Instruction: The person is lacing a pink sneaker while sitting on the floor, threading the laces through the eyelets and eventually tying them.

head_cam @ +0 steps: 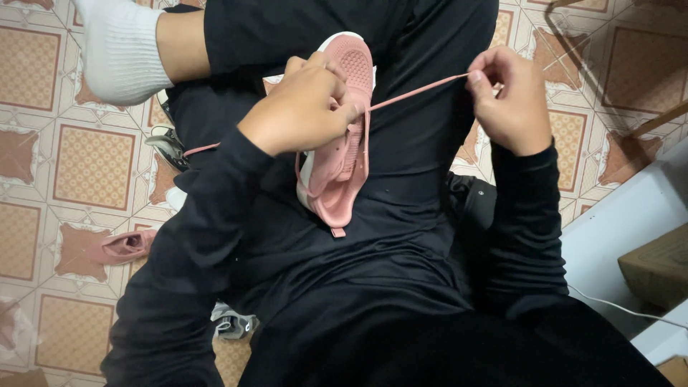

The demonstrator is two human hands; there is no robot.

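- Pink shoe [342, 154]: rests on the person's lap, toe pointing away, sole partly visible at the left edge. Its middle section is covered by the left hand [301, 107], so the eyelets there cannot be made out.
- Left hand: closed around the upper part of the shoe, fingers bent at the lacing area. The exact grip point is hidden behind the knuckles.
- Right hand [510, 97]: fingers pinched shut on the pink lace [419, 91], which runs taut from the shoe to the fingertips.
- Second pink shoe [122, 246]: lies on the tiled floor [43, 179], left of the leg, well apart.
- White sock [122, 50]: on a foot at upper left, cut off by the frame.
- Cardboard box [659, 264]: at the right edge, partly cut off.
- Dark shoe [168, 145]: mostly hidden behind the left sleeve.
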